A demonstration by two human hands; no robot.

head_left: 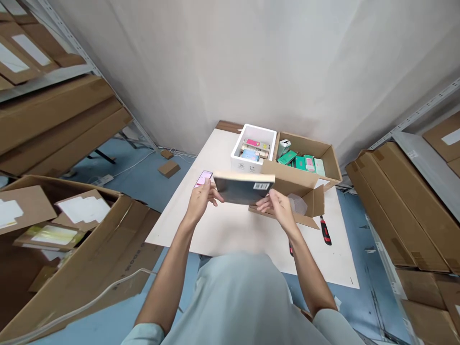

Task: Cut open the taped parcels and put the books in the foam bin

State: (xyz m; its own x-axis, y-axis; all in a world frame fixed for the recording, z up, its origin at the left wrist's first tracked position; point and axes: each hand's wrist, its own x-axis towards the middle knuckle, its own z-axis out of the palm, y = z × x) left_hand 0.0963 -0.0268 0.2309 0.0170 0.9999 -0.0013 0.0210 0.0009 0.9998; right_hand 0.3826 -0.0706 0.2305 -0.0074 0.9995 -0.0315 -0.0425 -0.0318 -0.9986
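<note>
A dark book-like item (242, 188) with a white barcode label is held up above the white table (208, 230). My left hand (203, 197) grips its left end, and my right hand (278, 207) grips its right end. Behind and to the right of it, an open small cardboard box (312, 203) holds some clear plastic. The phone (203, 178), screen lit, lies by my left hand.
At the table's back stand a white foam box (247, 165) with small packages and a cardboard box (332, 163) with green packs. A red-black cutter (325, 231) lies at right. A large carton (122, 239) stands left; shelves of boxes flank both sides.
</note>
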